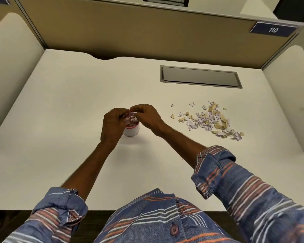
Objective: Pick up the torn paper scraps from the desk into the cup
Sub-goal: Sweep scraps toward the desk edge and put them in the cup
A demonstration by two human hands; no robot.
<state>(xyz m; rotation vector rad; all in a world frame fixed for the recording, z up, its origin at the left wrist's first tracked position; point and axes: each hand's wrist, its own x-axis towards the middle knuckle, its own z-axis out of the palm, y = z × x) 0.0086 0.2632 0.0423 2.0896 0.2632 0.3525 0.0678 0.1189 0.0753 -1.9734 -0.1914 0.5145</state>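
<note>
Both hands' grip (pixel 132 112) pinches scraps (pixel 130 118) over white desk (pixel 77 102).

A cup (pixel 131 131) stands mid-frame on the tabletop (pixel 60 102); paper scraps (pixel 210 119) lie to its right, below a recessed panel (pixel 200 76).

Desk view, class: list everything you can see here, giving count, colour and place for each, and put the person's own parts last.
desk: one, white, fills the middle.
cup: one, white with pink rim, desk centre, under the hands, scraps showing at its top.
scraps: one loose pile, white and tan, on the desk right of the cup.
hatch: one, grey, set in the desk at the back right.
sign: one, dark blue, reads 110, upper right.
left hand: one, beside the cup.
right hand: one, over the cup; the two pinch scraps between them.
sleeves: two, blue striped, rolled up.
</note>
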